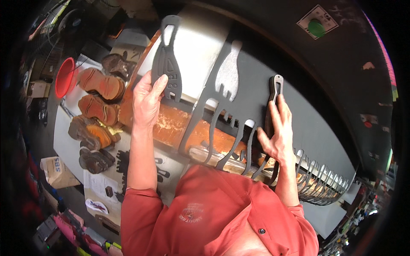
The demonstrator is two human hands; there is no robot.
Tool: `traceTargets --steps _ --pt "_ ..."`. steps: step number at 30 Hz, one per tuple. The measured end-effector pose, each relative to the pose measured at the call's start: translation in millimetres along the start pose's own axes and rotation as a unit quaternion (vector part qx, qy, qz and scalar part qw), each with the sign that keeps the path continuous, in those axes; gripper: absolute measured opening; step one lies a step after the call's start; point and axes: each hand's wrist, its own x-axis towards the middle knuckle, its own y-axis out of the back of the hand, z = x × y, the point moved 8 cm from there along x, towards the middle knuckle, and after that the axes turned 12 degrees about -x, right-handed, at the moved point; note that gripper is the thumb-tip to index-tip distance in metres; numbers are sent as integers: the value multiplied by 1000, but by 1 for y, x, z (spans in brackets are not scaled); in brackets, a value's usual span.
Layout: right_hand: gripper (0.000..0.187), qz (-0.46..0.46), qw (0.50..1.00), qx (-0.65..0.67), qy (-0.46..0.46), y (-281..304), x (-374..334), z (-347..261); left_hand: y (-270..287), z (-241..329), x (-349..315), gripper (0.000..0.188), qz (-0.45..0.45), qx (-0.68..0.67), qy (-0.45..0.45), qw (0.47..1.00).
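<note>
Raised over the left part of the bench, my left hand pinches a flat black cut-out piece between thumb and fingers. The piece has a slotted narrow end, raised marks on its wide part and short prongs at its lower edge. My right hand is closed around a narrow dark cutting die with a slot in its far end. That die rests on a black sheet. A fork-shaped opening in the sheet shows a pale surface, and thin strips between cut-outs hang along its near edge.
Beneath the sheet lies a worn orange board. Stacked brown and orange sole-shaped pieces and a red round dish stand at left. Overhead, a dark machine beam carries a green button. More cut strips curve along the right.
</note>
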Motion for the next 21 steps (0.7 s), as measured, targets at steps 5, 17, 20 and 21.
traceTargets --steps 5,17,20,21 --pt "86 85 981 56 -163 -7 1 24 38 41 -42 25 20 71 32 997" --pt "77 61 972 -5 -227 -8 3 25 245 67 -231 31 29 734 389 555" --pt "78 73 977 -30 -198 -2 5 22 236 63 -221 39 6 787 292 544" --pt "76 76 978 -19 -193 1 5 23 228 61 -213 42 -1 784 300 543"
